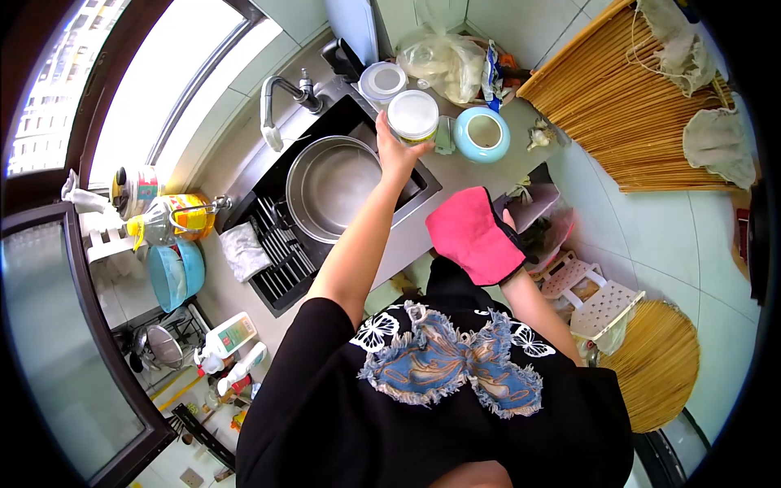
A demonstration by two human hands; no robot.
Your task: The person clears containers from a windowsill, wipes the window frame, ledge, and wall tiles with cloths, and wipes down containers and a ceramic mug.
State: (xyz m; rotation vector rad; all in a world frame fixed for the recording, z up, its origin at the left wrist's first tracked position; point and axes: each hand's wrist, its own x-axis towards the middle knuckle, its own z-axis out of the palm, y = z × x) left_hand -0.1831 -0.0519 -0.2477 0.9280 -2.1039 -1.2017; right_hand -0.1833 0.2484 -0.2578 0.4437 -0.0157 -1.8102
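Note:
My left hand [397, 156] reaches over the sink's right edge, thumb and fingers around a jar [413, 115] with a white lid. Just behind it stands a clear container [382, 80] with a whitish lid. To the jar's right is a round light-blue pot [482, 135], with a small greenish object [444, 136] between them. A pink cloth [476, 236] with black edging covers most of my right hand [509, 219], which holds it in front of the counter. Only a fingertip and the wrist show there. A large metal pot [334, 189] sits in the dark sink [360, 115].
A faucet [285, 102] rises behind the sink, and a black drying rack [281, 244] covers its left part. A grey cloth [243, 252] and an oil bottle [173, 218] are at the left. Plastic bags [443, 61], garlic [539, 135] and a bamboo mat [618, 98] are at the right.

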